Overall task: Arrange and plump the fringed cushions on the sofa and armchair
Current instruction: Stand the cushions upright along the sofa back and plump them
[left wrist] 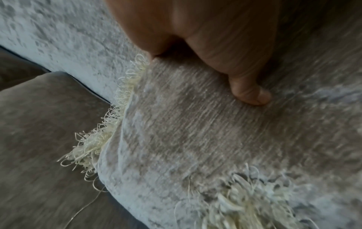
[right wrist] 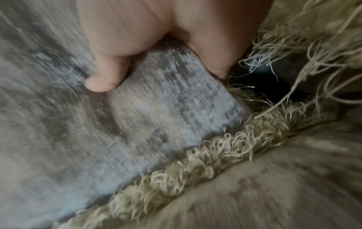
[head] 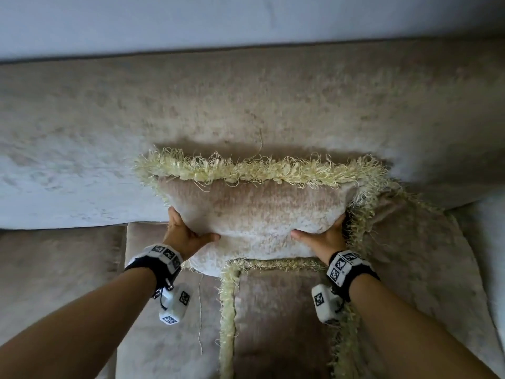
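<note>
- The fringed cushion (head: 254,214) stood against the sofa backrest (head: 246,105), a pale wall (head: 246,17) above.
- Left hand (head: 184,232) and right hand (head: 325,236) gripped its sides, thumbs in front.
- Seemingly another cushion (head: 287,318) lay flat below.

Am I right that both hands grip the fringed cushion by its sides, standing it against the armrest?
Not the armrest. In the head view the left hand and right hand grip the fringed cushion by its sides, standing it against the sofa backrest.
</note>
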`<state>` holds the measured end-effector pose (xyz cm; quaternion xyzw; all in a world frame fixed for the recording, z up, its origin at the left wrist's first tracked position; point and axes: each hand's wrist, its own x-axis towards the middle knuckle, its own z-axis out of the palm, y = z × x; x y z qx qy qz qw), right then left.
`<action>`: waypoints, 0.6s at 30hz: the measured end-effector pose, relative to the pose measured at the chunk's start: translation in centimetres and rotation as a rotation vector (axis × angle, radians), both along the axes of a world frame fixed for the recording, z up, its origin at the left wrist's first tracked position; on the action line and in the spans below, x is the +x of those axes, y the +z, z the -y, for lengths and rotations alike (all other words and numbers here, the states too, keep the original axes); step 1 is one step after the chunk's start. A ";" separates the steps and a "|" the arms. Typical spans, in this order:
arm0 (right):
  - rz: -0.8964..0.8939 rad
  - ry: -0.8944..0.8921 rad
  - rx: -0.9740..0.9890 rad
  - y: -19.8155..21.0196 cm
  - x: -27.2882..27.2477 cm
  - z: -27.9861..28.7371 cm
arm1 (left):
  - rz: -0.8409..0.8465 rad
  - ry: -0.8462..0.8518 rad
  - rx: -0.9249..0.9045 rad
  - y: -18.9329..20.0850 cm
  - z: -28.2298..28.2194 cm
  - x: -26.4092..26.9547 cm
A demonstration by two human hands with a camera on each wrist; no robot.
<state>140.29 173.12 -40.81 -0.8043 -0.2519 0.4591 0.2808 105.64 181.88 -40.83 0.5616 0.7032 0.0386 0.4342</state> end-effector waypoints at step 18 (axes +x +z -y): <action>0.140 0.242 0.275 17.7 -10.4 -2.8 | 0.212 0.429 0.475 17.1 7.1 -9.8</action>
